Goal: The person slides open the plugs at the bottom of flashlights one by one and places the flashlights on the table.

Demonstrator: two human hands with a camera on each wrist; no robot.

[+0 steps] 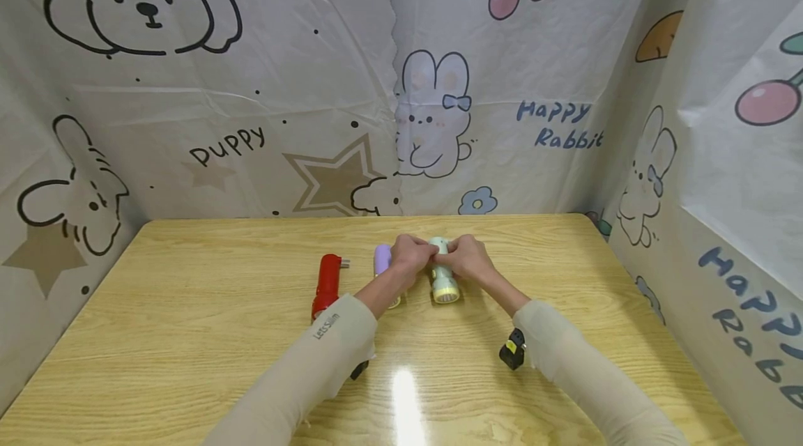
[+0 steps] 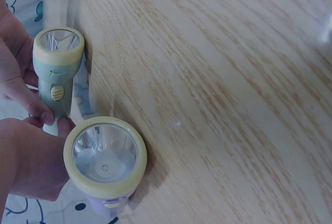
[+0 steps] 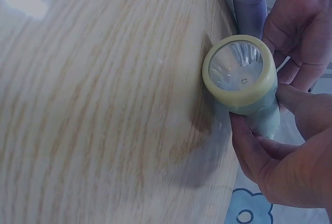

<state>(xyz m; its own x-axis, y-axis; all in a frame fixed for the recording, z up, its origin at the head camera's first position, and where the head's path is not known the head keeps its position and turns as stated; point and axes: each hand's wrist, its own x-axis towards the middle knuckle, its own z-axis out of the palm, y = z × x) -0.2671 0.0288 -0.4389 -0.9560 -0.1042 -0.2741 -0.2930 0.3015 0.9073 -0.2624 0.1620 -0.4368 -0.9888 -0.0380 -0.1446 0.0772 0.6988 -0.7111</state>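
A pale green flashlight (image 1: pixel 444 279) with a cream rim lies near the far part of the table, lens toward me in the head view. My right hand (image 1: pixel 470 258) grips its narrow body, thumb beside the slide switch in the left wrist view. My left hand (image 2: pixel 33 156) pinches the tail end of the same flashlight, its fingertips close to those of the right. Just left of it, a purple flashlight (image 3: pixel 251 14) with a cream rim is partly covered by my left hand and forearm in the head view.
Further left on the wooden table (image 1: pixel 207 306) lies a red flashlight (image 1: pixel 327 282) with metal plug prongs sticking out, its near end meeting my left sleeve in view. A small black device (image 1: pixel 512 350) shows beside my right sleeve. Printed cloth (image 1: pixel 339 83) walls the back and sides.
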